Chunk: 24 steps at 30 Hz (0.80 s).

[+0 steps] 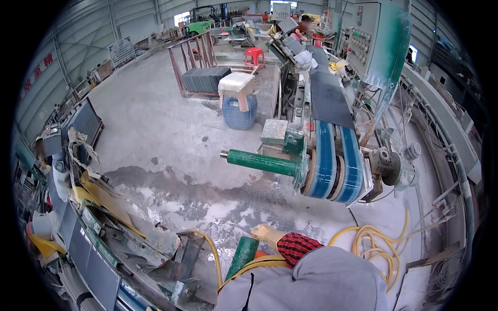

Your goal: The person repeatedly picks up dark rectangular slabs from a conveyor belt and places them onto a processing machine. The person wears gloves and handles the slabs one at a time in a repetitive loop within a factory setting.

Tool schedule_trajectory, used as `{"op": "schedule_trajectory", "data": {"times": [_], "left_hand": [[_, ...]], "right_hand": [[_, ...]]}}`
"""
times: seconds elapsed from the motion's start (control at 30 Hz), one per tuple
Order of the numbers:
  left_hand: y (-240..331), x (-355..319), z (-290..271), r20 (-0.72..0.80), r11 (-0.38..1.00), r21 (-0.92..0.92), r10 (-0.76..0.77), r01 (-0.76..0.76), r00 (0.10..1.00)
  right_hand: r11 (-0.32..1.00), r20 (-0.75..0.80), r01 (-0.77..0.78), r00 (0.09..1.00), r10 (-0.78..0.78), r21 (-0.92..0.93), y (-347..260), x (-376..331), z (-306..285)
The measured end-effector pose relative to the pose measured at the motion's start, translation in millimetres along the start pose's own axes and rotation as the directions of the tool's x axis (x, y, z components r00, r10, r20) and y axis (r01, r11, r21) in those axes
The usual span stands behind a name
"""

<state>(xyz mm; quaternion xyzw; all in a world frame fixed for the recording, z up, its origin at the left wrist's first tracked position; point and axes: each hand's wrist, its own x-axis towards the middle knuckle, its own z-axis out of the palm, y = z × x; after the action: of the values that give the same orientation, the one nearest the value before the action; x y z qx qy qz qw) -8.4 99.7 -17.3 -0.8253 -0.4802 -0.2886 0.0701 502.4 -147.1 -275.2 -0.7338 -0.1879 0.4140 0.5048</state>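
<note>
My right hand, pale and with a red-and-black checked cuff, reaches in from the lower right. Its fingers are curled together beside the upper end of a green cylinder. Whether they touch it, or what they hold, I cannot make out. Grey clothing covers much of the lower edge, along with a yellow band and a bit of orange. No part of my left hand shows.
Ahead, a belt conveyor with blue belts carries dark slabs; a green roller juts from its side. Another slab line runs lower left. A yellow hose coils at right. A blue drum and a co-worker are farther off.
</note>
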Motion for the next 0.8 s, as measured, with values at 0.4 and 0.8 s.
{"op": "schedule_trajectory", "data": {"times": [0.4, 0.8], "left_hand": [[-16.9, -27.1, 21.7, -0.027, 0.964, -0.05, -0.262, 0.261, 0.965], [9.0, -18.2, -7.4, -0.084, 0.961, -0.004, -0.275, 0.276, 0.958]], "right_hand": [[0.168, 0.364, 0.342, 0.924, 0.117, -0.924, -44.5, -37.4, -35.7], [0.899, 0.055, -0.437, 0.897, 0.438, -0.032, -61.9, -23.8, -23.1]]}}
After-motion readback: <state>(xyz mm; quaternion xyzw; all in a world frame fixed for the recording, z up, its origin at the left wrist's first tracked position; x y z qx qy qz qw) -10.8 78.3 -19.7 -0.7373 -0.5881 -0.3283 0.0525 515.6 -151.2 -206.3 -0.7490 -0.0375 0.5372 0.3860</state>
